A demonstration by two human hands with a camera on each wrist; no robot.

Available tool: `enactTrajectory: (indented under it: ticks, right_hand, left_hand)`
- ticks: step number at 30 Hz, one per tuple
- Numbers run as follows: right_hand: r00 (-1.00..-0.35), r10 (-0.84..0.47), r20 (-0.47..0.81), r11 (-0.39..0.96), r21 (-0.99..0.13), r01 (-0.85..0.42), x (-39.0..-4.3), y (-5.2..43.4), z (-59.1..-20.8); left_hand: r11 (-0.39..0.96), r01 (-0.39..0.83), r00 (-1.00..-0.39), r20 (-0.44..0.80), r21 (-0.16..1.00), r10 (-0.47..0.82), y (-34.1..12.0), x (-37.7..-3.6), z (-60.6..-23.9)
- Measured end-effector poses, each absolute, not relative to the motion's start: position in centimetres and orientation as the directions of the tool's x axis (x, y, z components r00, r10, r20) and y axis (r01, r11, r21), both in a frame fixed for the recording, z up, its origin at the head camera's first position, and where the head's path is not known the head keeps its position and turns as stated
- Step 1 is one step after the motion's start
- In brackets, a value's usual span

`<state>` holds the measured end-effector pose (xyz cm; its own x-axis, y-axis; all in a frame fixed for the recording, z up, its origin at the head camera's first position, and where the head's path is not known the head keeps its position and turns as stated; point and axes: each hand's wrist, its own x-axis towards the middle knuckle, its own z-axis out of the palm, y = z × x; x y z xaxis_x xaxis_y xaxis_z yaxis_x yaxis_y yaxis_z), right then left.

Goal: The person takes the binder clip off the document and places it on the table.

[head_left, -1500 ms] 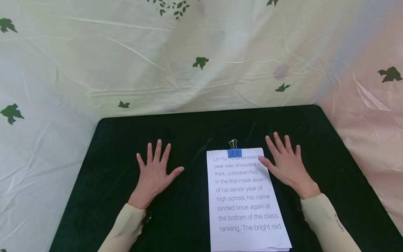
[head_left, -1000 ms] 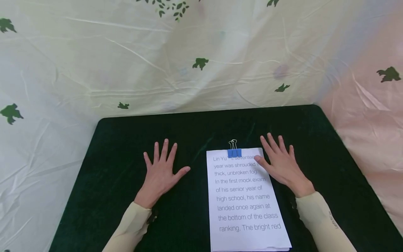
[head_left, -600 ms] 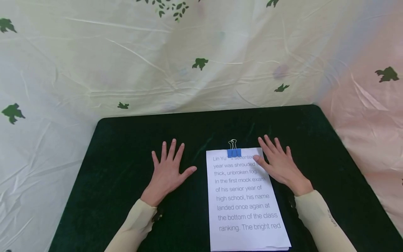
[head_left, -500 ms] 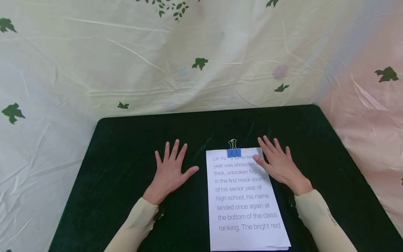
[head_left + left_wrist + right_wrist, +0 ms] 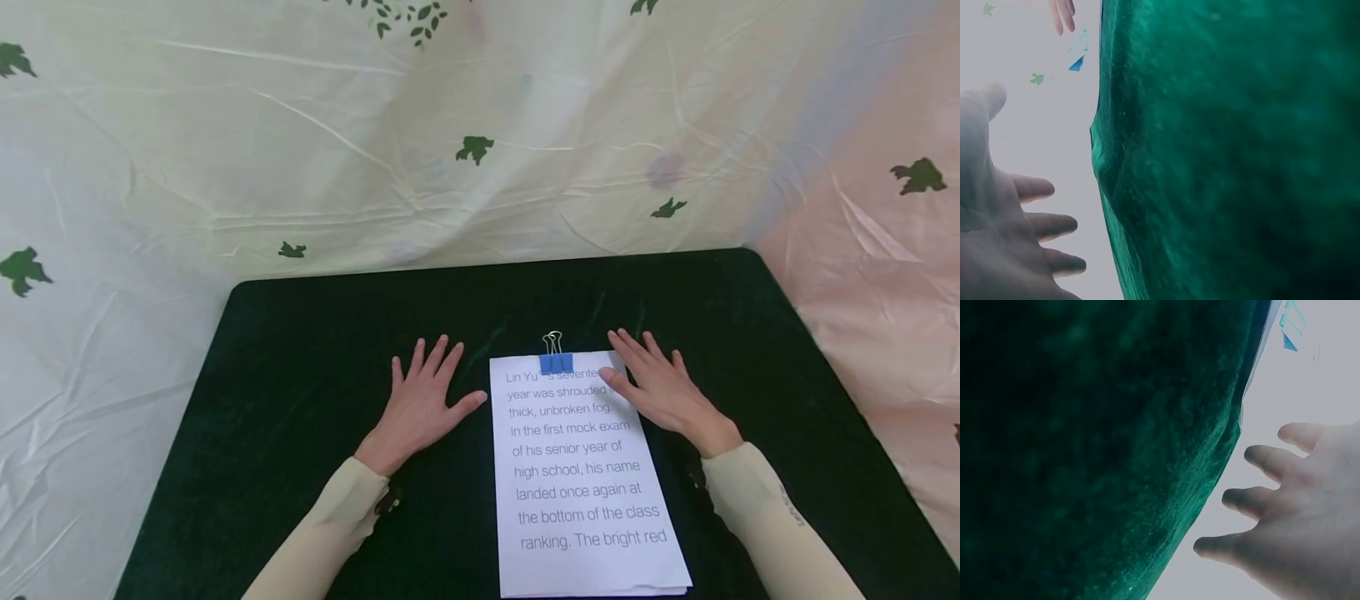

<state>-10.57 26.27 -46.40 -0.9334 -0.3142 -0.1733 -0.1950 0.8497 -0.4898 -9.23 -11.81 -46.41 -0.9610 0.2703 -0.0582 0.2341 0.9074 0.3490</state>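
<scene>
Two empty hands (image 5: pixel 422 407) (image 5: pixel 663 395), fingers spread, flank paper stack (image 5: pixel 581 479) with blue binder clip (image 5: pixel 556 364).

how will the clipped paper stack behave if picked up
The paper stack probably bends easily, looking thin. Its lower end may fan apart: the only visible clip grips the top edge, and the bottom right shows offset sheets.
</scene>
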Motion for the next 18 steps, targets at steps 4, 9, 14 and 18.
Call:
enactTrajectory:
  ticks: [4, 9, 14, 18]
  right_hand:
    - [-0.93, -0.323, -0.174, 0.838, -0.509, -0.196, -10.8, 26.3, -46.5]
    - [-0.923, -0.331, -0.195, 0.832, -0.523, -0.188, -11.1, 26.6, -46.6]
    - [-0.919, -0.334, -0.209, 0.828, -0.53, -0.18, -11.6, 26.7, -46.6]
    - [-0.918, -0.335, -0.212, 0.833, -0.523, -0.183, -12.0, 26.7, -46.7]
  left_hand:
    - [0.891, 0.243, -0.957, -0.055, 0.385, 0.285, -11.4, -9.9, -46.5]
    - [0.871, 0.264, -0.952, -0.031, 0.415, 0.303, -10.8, -10.7, -46.7]
    - [0.853, 0.28, -0.948, -0.013, 0.44, 0.318, -10.0, -11.3, -46.8]
    - [0.843, 0.274, -0.95, -0.004, 0.462, 0.311, -9.4, -11.7, -46.9]
